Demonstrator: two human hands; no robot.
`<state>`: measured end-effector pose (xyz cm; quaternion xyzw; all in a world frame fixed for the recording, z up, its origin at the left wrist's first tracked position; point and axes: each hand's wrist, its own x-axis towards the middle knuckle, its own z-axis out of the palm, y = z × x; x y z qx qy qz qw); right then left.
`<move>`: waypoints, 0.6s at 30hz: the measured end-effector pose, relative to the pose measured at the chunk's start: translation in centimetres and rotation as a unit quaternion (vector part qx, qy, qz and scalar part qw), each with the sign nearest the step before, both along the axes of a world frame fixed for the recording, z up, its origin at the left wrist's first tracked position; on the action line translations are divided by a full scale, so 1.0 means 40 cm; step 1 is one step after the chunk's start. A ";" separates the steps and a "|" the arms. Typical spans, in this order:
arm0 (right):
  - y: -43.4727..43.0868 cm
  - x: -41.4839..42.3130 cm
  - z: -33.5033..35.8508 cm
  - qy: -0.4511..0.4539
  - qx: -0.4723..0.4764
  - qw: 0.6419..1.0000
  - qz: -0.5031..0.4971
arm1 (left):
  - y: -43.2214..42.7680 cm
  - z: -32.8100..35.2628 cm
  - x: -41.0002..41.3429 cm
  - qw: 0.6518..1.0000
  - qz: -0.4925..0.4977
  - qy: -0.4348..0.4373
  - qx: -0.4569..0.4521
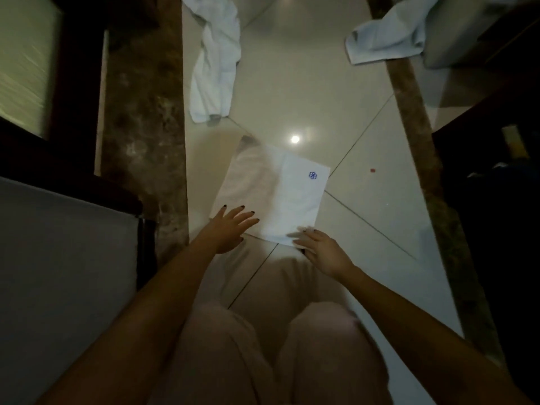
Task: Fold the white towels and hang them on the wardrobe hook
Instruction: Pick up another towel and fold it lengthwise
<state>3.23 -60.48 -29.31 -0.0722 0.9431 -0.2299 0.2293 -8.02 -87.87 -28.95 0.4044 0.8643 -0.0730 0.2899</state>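
A white towel (pixel 271 191) with a small blue logo lies folded into a rectangle on the pale tiled floor (pixel 365 127). My left hand (pixel 230 229) rests flat at its near left corner, fingers spread. My right hand (pixel 321 249) lies at its near right corner, fingers extended onto the edge. A second white towel (pixel 214 65) lies crumpled on the floor farther away on the left. A third white towel (pixel 388 36) lies at the far right, partly over a brown marble strip. No wardrobe hook is in view.
Brown marble strips (pixel 146 141) border the tiled floor on both sides. A grey surface (pixel 64 273) and dark wooden frame (pixel 76 97) stand at the left; dark furniture (pixel 496 200) stands at the right. My knees in pale trousers (pixel 263 361) fill the bottom. A small red speck (pixel 372 170) lies on the floor.
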 end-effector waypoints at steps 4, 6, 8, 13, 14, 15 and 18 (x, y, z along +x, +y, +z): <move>-0.016 -0.018 -0.165 0.038 0.027 0.999 0.002 | -0.032 -0.171 -0.011 0.997 -0.050 0.046 0.035; -0.019 -0.029 -0.230 0.030 0.067 0.997 0.033 | -0.044 -0.234 -0.019 0.997 -0.025 0.058 0.033; -0.010 -0.037 -0.282 0.060 0.110 0.991 0.054 | -0.048 -0.287 -0.020 0.997 0.007 0.065 0.051; -0.003 -0.039 -0.343 0.193 0.107 0.975 0.025 | -0.031 -0.346 -0.031 0.982 0.039 0.124 0.137; -0.010 -0.042 -0.335 0.211 0.091 0.973 0.004 | -0.028 -0.345 -0.034 0.979 0.037 0.126 0.157; -0.017 -0.044 -0.321 0.227 0.067 0.971 -0.020 | -0.025 -0.341 -0.035 0.975 0.031 0.125 0.179; -0.029 -0.046 -0.231 0.248 0.001 0.964 -0.100 | -0.014 -0.286 -0.025 0.967 0.041 0.108 0.226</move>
